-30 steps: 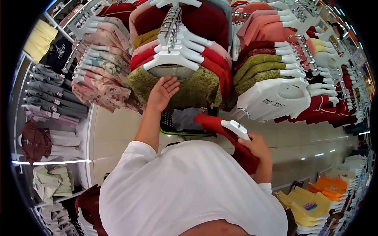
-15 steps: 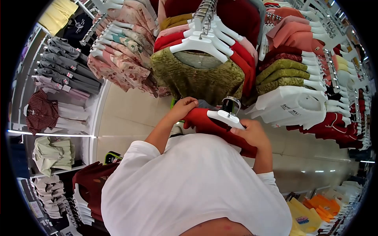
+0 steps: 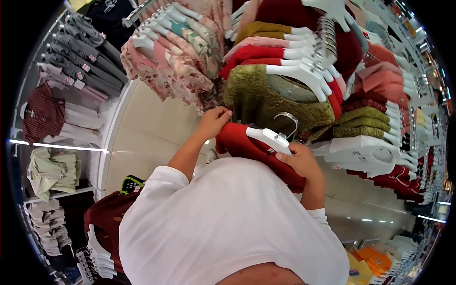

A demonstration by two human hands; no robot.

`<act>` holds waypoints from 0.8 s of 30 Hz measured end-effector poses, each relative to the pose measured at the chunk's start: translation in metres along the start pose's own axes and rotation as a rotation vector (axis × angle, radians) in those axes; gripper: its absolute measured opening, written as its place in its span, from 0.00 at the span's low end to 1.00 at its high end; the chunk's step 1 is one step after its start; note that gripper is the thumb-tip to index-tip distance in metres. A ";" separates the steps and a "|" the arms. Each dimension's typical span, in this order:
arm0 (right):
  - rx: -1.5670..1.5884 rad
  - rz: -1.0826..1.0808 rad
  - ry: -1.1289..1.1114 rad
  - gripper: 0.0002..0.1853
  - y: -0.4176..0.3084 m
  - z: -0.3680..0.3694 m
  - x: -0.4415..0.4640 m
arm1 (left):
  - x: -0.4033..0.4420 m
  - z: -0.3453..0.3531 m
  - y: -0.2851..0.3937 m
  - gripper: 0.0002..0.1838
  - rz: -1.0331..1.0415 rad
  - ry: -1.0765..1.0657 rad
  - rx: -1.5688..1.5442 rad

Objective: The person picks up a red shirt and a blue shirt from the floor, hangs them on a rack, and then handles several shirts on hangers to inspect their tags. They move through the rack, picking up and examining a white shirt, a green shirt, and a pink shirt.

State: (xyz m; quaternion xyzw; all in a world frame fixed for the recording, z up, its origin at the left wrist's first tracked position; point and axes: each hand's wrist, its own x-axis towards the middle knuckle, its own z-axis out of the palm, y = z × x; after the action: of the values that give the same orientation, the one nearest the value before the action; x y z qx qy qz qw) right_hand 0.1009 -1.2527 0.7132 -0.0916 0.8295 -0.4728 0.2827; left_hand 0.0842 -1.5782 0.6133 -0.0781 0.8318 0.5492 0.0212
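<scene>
A red shirt (image 3: 261, 156) hangs on a white hanger (image 3: 268, 137) in front of my chest, its metal hook pointing up and away from me. My right hand (image 3: 304, 164) is closed around the hanger's right end and the cloth there, thumb on top. At the shirt's left shoulder, my left hand (image 3: 213, 123) has its fingers curled together; what they pinch is hidden. Just beyond both hands, an olive-green textured top (image 3: 285, 99) hangs at the front of a rack, close to the hook.
Floral pink tops (image 3: 171, 66) hang to the left of the olive top. White shirts (image 3: 365, 154) and green tops (image 3: 363, 121) hang on the right. A wall display holds grey trousers (image 3: 80, 61). Behind my left side are dark red garments (image 3: 107, 218). Tiled floor (image 3: 142, 123) shows between racks.
The view has turned, so the racks ahead shift right in the picture. The red shirt stays before my chest, its hanger hook now showing more upright. My left hand sits slightly higher and further left.
</scene>
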 end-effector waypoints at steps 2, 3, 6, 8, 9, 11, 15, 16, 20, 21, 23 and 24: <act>-0.029 -0.074 -0.011 0.18 -0.014 0.013 0.019 | 0.001 -0.027 -0.003 0.16 -0.010 0.065 -0.108; -0.014 -0.062 -0.016 0.18 -0.024 0.018 0.025 | 0.003 -0.041 -0.008 0.14 0.000 0.086 -0.139; 0.019 -0.054 -0.008 0.17 -0.050 0.031 0.044 | 0.016 -0.082 -0.020 0.12 0.019 0.223 -0.255; 0.031 -0.079 0.012 0.16 -0.053 0.041 0.055 | 0.028 -0.113 -0.030 0.13 0.022 0.314 -0.330; 0.031 -0.076 0.021 0.16 -0.058 0.046 0.058 | 0.036 -0.130 -0.034 0.13 0.026 0.356 -0.362; 0.045 -0.071 0.052 0.15 -0.068 0.056 0.061 | 0.054 -0.160 -0.036 0.16 0.135 0.463 -0.367; 0.110 -0.064 0.126 0.14 -0.081 0.075 0.057 | 0.089 -0.206 -0.023 0.21 0.187 0.588 -0.534; 0.109 -0.066 0.143 0.14 -0.082 0.078 0.056 | 0.097 -0.214 -0.016 0.22 0.177 0.600 -0.590; 0.077 -0.043 0.219 0.15 -0.082 0.084 0.048 | 0.127 -0.239 -0.010 0.17 0.135 0.532 -0.773; 0.068 -0.037 0.242 0.15 -0.083 0.084 0.045 | 0.132 -0.244 -0.010 0.16 0.137 0.475 -0.793; 0.048 -0.022 0.285 0.15 -0.084 0.085 0.037 | 0.140 -0.247 -0.011 0.11 0.134 0.404 -0.824; 0.068 -0.012 0.306 0.15 -0.087 0.087 0.032 | 0.141 -0.247 -0.009 0.11 0.128 0.394 -0.838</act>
State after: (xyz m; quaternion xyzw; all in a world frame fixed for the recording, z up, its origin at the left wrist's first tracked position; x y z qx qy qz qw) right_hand 0.1127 -1.3768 0.7390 -0.0139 0.8459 -0.5107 0.1529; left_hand -0.0412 -1.8235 0.6860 -0.1312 0.5294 0.8128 -0.2047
